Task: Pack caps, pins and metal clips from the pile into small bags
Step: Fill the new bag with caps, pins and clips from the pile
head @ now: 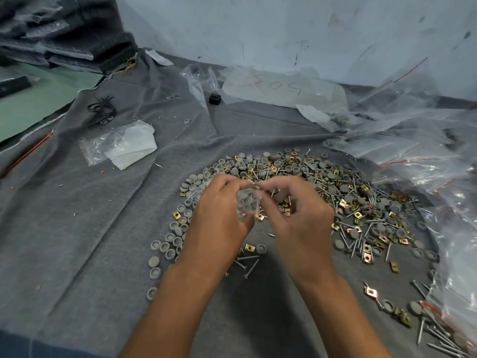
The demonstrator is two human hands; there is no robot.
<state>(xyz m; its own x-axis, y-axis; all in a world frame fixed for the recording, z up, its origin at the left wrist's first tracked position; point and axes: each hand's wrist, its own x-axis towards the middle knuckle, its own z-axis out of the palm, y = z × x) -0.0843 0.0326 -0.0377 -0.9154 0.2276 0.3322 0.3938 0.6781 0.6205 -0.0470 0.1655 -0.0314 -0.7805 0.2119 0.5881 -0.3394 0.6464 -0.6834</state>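
A wide pile of grey round caps, steel pins and gold metal clips lies on the grey cloth. Above its near left part, my left hand grips a small clear bag that holds several grey caps and pins. My right hand meets it at the bag's top, its fingertips pinching a gold metal clip at the bag's mouth. Loose caps trail off to the left of my left wrist.
Clear zip bags are heaped along the right side. A small bag with white paper lies at the left, black ties beyond it. A large marked bag lies by the wall. Dark folded bundles are stacked at top left.
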